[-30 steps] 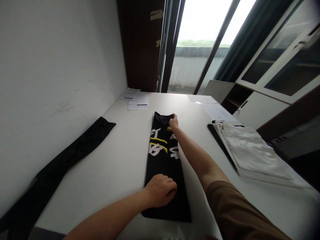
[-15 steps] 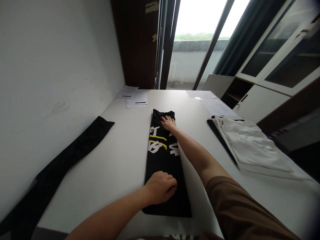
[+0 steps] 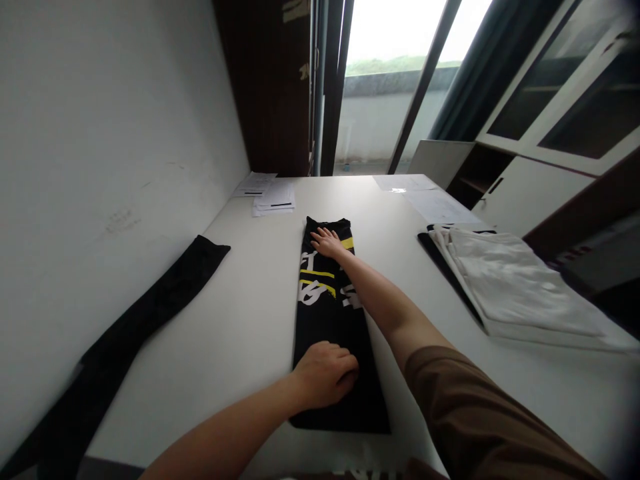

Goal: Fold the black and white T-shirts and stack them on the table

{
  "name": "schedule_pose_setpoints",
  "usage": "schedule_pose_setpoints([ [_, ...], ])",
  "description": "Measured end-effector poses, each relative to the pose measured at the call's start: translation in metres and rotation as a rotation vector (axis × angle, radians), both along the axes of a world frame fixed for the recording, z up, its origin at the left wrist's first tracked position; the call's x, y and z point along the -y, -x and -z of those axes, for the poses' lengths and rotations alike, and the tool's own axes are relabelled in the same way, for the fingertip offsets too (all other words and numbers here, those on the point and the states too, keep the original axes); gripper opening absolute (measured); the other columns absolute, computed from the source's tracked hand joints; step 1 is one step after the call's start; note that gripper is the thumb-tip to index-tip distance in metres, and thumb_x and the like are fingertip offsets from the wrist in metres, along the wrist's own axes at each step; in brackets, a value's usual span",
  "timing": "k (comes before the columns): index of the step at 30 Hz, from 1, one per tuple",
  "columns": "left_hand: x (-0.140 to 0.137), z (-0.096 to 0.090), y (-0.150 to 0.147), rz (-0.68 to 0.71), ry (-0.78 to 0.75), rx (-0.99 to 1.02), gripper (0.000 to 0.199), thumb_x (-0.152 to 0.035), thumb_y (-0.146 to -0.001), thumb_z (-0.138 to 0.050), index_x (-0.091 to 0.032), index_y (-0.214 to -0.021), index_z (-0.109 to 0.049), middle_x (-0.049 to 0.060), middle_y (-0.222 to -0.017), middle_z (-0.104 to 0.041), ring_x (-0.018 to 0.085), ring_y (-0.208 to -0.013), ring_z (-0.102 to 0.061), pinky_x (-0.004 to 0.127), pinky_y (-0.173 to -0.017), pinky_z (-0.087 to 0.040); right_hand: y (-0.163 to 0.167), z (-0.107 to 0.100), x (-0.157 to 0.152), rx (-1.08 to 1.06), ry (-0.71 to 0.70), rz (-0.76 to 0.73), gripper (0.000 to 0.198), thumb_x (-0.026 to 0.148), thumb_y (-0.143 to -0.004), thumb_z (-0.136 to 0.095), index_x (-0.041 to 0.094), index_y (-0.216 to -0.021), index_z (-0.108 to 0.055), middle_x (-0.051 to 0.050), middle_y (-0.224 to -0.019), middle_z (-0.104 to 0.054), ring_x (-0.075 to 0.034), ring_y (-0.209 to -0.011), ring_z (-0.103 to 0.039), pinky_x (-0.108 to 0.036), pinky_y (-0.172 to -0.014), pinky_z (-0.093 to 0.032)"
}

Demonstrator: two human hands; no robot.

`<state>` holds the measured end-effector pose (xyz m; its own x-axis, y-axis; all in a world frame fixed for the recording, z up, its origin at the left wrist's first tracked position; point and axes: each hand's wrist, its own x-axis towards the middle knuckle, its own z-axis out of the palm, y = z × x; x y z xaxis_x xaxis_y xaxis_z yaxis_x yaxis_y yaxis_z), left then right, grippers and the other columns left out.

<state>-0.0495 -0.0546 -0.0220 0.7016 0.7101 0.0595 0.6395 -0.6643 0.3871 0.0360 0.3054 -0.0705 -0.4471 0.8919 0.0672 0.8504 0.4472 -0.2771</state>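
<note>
A black garment, folded into a long narrow strip and printed with white lettering and yellow stripes, lies lengthwise on the white table. I cannot tell its exact kind. My right hand lies flat on its far end, fingers spread over the cloth. Nearer to me, my left hand rests on the plain lower part with its fingers curled in; the inside of that hand is hidden, and the cloth around it looks flat.
Along the wall at left stretches a long black cloth. White folded cloths are stacked over black ones at right. Paper sheets lie at the far left corner, and clear or white sheets at the far right. A cabinet stands beyond.
My right hand has slid slightly left across the far end of the garment, uncovering more of a yellow stripe. My left hand stays curled on the lower part. The view has shifted a little.
</note>
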Motion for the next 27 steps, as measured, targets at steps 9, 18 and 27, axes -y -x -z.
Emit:
schedule_pose_setpoints([
  [9,0.002,-0.003,0.001,0.001,0.001,0.009,0.009,-0.03,-0.098,-0.057,-0.023,-0.098,-0.062,0.001,-0.096,-0.071,0.018,-0.087,-0.064,0.032,-0.077,-0.044,-0.018,-0.013,0.046,-0.133,-0.232,-0.07,0.053,0.047,-0.106,-0.038,0.024,-0.151,-0.052,-0.006,-0.169,-0.025,-0.027,-0.155,-0.021,-0.046,-0.126,-0.019],
  [18,0.002,-0.004,-0.001,-0.009,0.03,0.002,0.008,-0.028,-0.098,-0.057,-0.022,-0.097,-0.062,0.001,-0.094,-0.07,0.017,-0.088,-0.064,0.033,-0.079,-0.043,-0.043,0.001,0.045,-0.037,-0.037,-0.134,0.054,0.053,-0.106,-0.038,0.034,-0.156,-0.044,-0.002,-0.168,-0.028,-0.03,-0.156,-0.02,-0.053,-0.126,-0.015],
  [27,0.002,-0.002,0.001,-0.015,0.04,0.095,0.009,-0.023,-0.098,-0.056,-0.022,-0.096,-0.064,0.001,-0.095,-0.072,0.017,-0.088,-0.065,0.03,-0.08,-0.046,-0.047,-0.021,0.078,-0.094,-0.306,-0.08,0.044,0.029,-0.106,-0.037,0.021,-0.142,-0.059,-0.01,-0.164,-0.036,-0.028,-0.152,-0.027,-0.047,-0.124,-0.022],
])
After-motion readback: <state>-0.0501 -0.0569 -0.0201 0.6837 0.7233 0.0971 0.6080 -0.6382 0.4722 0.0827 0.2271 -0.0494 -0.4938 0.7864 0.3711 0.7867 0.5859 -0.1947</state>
